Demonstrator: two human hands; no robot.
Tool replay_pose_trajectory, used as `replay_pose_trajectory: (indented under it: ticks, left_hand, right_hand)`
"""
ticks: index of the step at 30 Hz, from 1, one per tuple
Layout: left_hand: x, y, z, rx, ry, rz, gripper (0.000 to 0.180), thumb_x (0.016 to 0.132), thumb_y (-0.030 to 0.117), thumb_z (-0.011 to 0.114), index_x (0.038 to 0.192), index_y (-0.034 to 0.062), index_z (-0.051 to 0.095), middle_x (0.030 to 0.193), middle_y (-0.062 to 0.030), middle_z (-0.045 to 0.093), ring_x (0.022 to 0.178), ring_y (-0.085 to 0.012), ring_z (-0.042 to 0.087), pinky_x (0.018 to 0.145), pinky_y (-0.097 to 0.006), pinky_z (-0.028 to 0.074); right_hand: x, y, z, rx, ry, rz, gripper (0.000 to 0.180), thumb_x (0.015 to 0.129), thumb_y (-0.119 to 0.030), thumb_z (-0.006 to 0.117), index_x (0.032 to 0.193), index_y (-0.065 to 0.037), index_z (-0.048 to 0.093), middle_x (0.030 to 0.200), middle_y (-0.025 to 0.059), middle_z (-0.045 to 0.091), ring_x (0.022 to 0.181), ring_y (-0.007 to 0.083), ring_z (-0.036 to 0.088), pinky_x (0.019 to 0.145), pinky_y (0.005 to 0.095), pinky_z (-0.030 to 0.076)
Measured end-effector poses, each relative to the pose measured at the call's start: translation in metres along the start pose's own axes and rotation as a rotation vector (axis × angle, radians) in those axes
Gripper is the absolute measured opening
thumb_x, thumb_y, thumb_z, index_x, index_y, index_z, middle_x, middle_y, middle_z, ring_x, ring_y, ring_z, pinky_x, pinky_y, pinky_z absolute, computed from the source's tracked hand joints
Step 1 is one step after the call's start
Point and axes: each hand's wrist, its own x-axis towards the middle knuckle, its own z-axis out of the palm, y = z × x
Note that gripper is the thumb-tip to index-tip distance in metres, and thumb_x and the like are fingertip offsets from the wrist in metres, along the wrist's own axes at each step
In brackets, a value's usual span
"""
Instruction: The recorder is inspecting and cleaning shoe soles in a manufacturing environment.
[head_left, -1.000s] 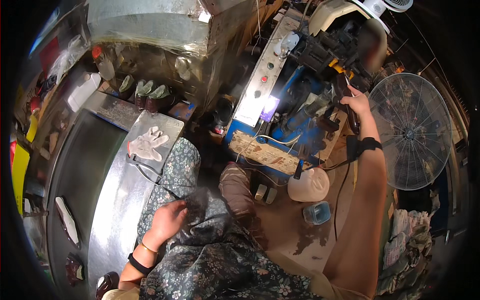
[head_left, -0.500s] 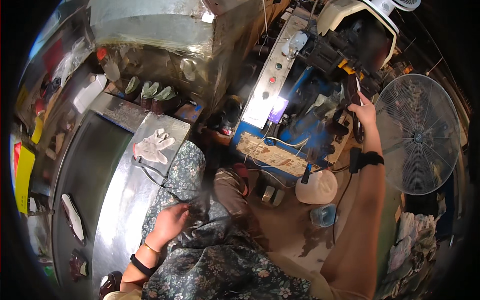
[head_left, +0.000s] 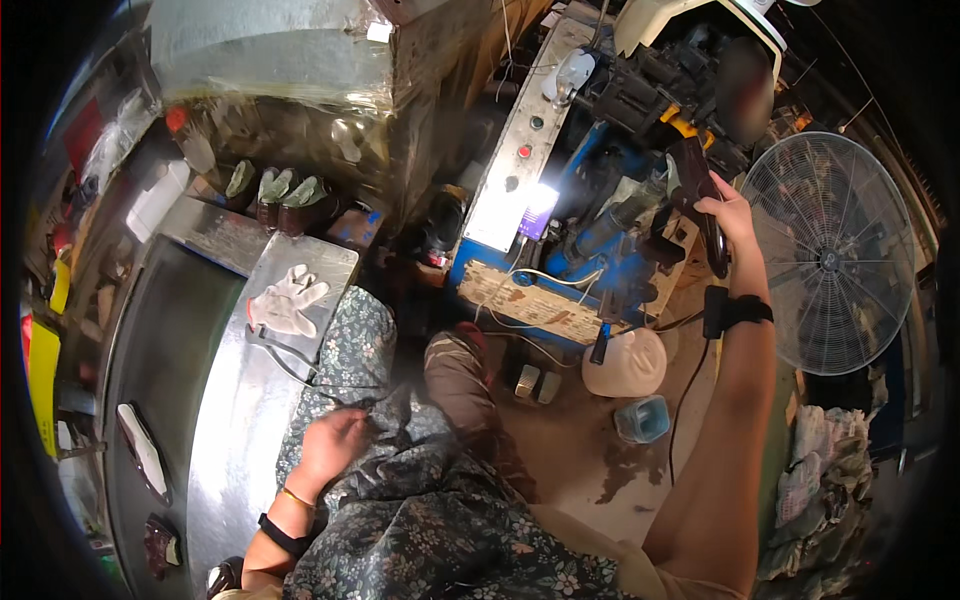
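Observation:
My right hand (head_left: 733, 214), stretched out to the upper right, grips a dark brown shoe (head_left: 692, 178) with its thumb and fingers. The shoe is held up at the front of a machine (head_left: 640, 110) with black and yellow metal parts; its glossy lower end hangs beneath my hand. Over the flowered apron (head_left: 440, 500) on my lap, my left hand (head_left: 335, 445) is closed, its fingers curled and nothing visible in them. A pale work glove (head_left: 288, 300) lies on the metal bench close to that hand.
Shoes with pale lining (head_left: 290, 205) stand at the bench's far end; more shoes (head_left: 145, 452) lie on the dark belt (head_left: 170, 340) at left. A big round fan (head_left: 828, 255) stands beside my right arm. A white jug (head_left: 625, 363) and a blue tub (head_left: 642, 420) are on the floor.
The shoe in my right hand has turned: its pale strip has gone from sight and its brown side now shows. My left hand stays on my lap. The whole view has shifted slightly.

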Motion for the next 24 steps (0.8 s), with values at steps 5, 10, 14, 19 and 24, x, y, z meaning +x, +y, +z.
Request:
replay_pose_trajectory:
  ticks: [5, 10, 14, 19, 24]
  left_hand:
    - [0.007, -0.004, 0.003, -0.094, -0.026, -0.094, 0.021, 0.088, 0.021, 0.063, 0.103, 0.0091, 0.07, 0.09, -0.0136, 0.07, 0.081, -0.03, 0.069, 0.071, -0.035, 0.054]
    - [0.011, -0.004, 0.002, -0.026, -0.006, -0.072, 0.02, 0.086, 0.022, 0.064, 0.102, 0.0105, 0.07, 0.089, -0.0123, 0.07, 0.08, -0.0296, 0.069, 0.071, -0.035, 0.054]
    - [0.016, -0.003, 0.0, -0.045, -0.004, -0.05, 0.02, 0.086, 0.022, 0.064, 0.102, 0.0107, 0.07, 0.089, -0.0124, 0.07, 0.08, -0.0299, 0.069, 0.071, -0.035, 0.054]
    - [0.021, -0.003, 0.001, -0.014, 0.007, -0.039, 0.019, 0.085, 0.021, 0.064, 0.101, 0.0112, 0.07, 0.089, -0.012, 0.07, 0.08, -0.0299, 0.069, 0.071, -0.035, 0.054]
    - [0.024, -0.005, 0.004, -0.034, 0.03, -0.002, 0.016, 0.086, 0.012, 0.064, 0.1, 0.0063, 0.069, 0.084, -0.0109, 0.07, 0.072, -0.0212, 0.068, 0.067, -0.03, 0.052]
  right_hand:
    - [-0.018, 0.024, -0.016, 0.395, -0.1, 0.145, 0.077, 0.078, -0.004, 0.06, 0.149, -0.002, 0.03, 0.112, 0.0104, 0.063, 0.092, 0.0199, 0.063, 0.08, 0.0315, 0.051]
    - [-0.035, 0.05, 0.002, 0.605, -0.136, 0.048, 0.072, 0.074, -0.018, 0.063, 0.141, -0.003, 0.041, 0.12, 0.011, 0.059, 0.101, 0.0214, 0.061, 0.088, 0.0321, 0.049]
    - [-0.031, 0.048, 0.005, 0.614, -0.149, 0.001, 0.069, 0.075, -0.019, 0.062, 0.139, -0.003, 0.044, 0.121, 0.0111, 0.058, 0.102, 0.0224, 0.06, 0.089, 0.0326, 0.048]
    - [-0.018, 0.03, -0.021, 0.439, -0.158, 0.076, 0.074, 0.075, -0.011, 0.062, 0.144, -0.002, 0.039, 0.118, 0.0107, 0.062, 0.098, 0.0217, 0.063, 0.086, 0.0323, 0.05]
    - [-0.009, -0.011, -0.018, -0.265, -0.135, -0.05, 0.078, 0.069, -0.007, 0.069, 0.143, -0.008, 0.044, 0.113, 0.0041, 0.065, 0.094, 0.0151, 0.063, 0.085, 0.0284, 0.049]
